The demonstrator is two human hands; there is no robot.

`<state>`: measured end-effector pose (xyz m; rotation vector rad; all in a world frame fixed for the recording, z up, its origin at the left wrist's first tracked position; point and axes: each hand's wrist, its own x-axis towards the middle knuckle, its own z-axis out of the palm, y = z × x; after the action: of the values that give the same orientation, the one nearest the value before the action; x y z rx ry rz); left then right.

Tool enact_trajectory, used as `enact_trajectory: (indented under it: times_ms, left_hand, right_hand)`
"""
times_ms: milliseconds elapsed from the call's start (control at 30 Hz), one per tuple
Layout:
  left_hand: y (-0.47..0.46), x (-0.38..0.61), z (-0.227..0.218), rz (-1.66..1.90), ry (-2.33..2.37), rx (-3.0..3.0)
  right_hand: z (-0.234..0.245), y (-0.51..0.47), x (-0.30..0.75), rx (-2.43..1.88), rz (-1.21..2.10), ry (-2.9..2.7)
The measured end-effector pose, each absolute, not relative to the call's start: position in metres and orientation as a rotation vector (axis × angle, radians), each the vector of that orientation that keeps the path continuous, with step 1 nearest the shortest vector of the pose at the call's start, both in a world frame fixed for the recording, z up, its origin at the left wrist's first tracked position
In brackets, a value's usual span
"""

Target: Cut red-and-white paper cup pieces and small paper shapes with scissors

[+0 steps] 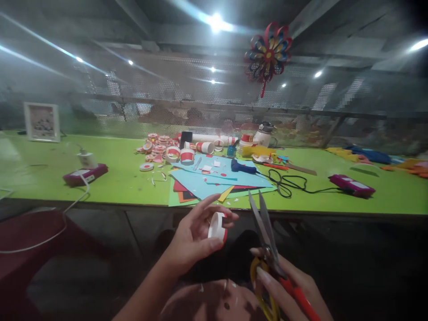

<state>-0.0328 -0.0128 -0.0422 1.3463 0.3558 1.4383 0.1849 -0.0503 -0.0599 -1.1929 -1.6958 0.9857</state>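
Observation:
My left hand (195, 236) is closed around a short paper cup piece (217, 229), white inside and red outside, held in front of the table edge. Its thumb and fingers press on the piece from both sides. To the right, my right hand (284, 281) grips a pair of scissors (264, 227) by yellow and red handles. The blades point up and stand slightly apart, away from the cup piece. Beyond both hands, light blue paper sheets (214, 178) lie over other coloured sheets, with a dark blue glue gun (244, 167) on top.
Cut red-and-white cups (187, 156) and a pile of round paper pieces (160, 145) lie on the green table (123, 178). Purple power strips (352, 185) sit to either side, with a black cord (289, 180) looping across. A picture frame (42, 122) stands far left.

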Motion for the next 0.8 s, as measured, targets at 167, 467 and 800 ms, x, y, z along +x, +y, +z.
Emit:
enact_trajectory:
  times_ms: [167,467,800]
  left_hand:
    - [-0.013,-0.016,-0.039,1.565,0.341,1.466]
    - [-0.011,-0.013,-0.048,1.588,0.370,1.450]
    - [-0.010,-0.011,-0.058,1.528,0.442,1.347]
  right_hand:
    - [-0.032,-0.053,0.155,-1.082,1.047,-1.500]
    - [-0.012,-0.038,0.119,-0.854,1.129,-1.361]
    - [-0.016,-0.032,0.118,-0.804,1.148,-1.327]
